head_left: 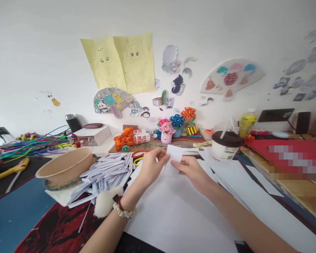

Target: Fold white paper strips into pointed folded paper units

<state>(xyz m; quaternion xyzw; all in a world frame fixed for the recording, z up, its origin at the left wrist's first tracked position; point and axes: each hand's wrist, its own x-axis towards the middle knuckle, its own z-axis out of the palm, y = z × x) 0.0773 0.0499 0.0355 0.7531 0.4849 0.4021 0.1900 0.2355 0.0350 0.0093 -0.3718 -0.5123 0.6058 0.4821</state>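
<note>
A small white piece of paper (174, 154) is held up between my two hands over a large white sheet (168, 211). My left hand (154, 163) pinches its left edge between thumb and fingers. On the other side, my right hand (191, 168) grips the lower right edge, thumb in front. A pile of folded paper strips (102, 175) lies to the left of my left hand. Just behind that hand are the red scissors handle (139, 153) and a yellow handle loop (137, 161).
A beige bowl (65, 165) stands at the left, near a yellow cutter (13, 169). A lidded drink cup (225, 146) with a straw stands right of my hands. Pipe-cleaner flowers (166, 130) line the back. More white sheets (242, 179) lie at the right.
</note>
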